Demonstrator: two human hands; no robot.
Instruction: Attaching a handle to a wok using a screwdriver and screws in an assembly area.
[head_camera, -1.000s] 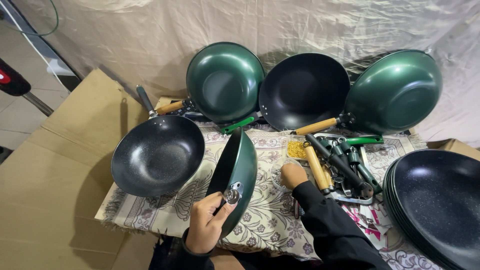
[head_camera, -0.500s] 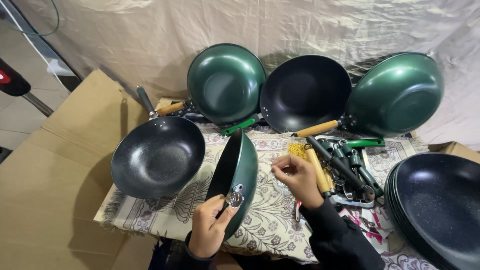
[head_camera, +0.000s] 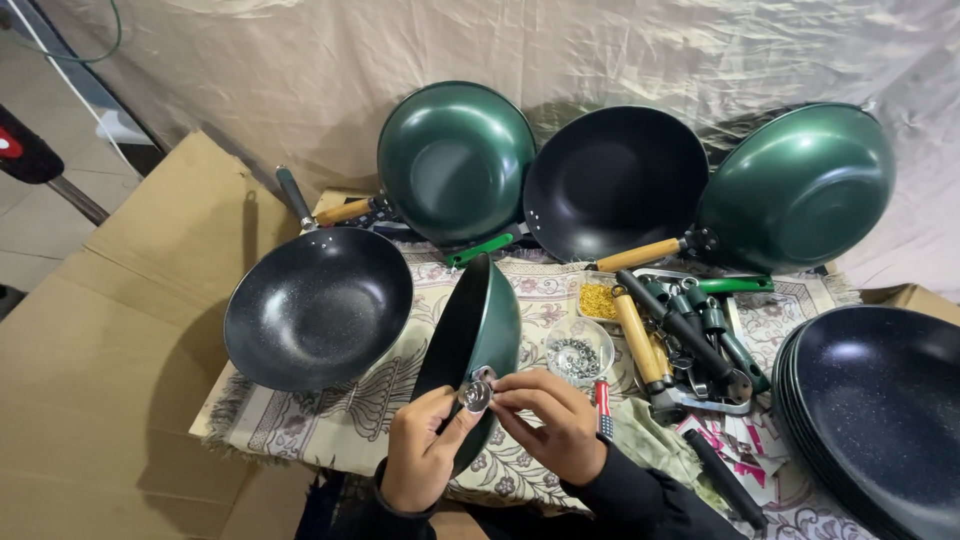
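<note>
Standing on edge on the patterned cloth (head_camera: 300, 420), the green wok (head_camera: 478, 345) looks rigid, heavy and slick-coated. Your left hand (head_camera: 420, 455) pinches its metal bracket (head_camera: 476, 392); your right hand (head_camera: 550, 420) closes fingertips there too (steady the rim, I'd judge).

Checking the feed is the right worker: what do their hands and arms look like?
Both hands are bare: no gloves, and no rings or watch that I can make out. The left hand and right hand come out of long dark, black-looking sleeves that reach the wrists. No markings visible.
</note>
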